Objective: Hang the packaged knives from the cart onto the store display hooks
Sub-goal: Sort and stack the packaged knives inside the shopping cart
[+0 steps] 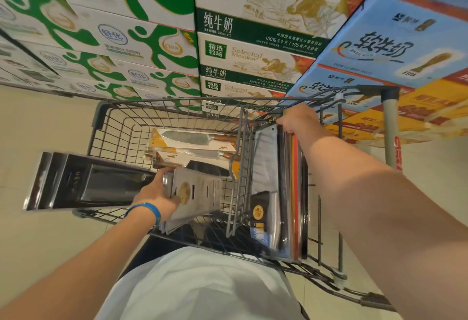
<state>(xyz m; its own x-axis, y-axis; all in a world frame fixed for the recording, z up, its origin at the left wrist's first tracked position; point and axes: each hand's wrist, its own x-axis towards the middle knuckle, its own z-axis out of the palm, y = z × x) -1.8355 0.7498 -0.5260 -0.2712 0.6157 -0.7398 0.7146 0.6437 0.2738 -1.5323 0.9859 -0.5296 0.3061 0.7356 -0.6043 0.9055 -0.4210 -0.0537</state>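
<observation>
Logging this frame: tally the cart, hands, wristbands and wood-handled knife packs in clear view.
Cart: 1
Hands: 2, left hand on grey pack, right hand on upright packs
Wristband: 1
Wood-handled packs, clearly seen: 2
Total: 6

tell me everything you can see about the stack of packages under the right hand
The upright stack of flat clear-plastic knife packages stands on edge in the narrow right-hand section of the grey wire shopping cart, behind a wire divider. The nearest pack shows a broad steel cleaver blade, a dark handle, a round gold sticker and a blue label low down. A red-orange card edge shows between packs further right. The right hand grips the stack's top edge, where black card carries gold characters.
</observation>
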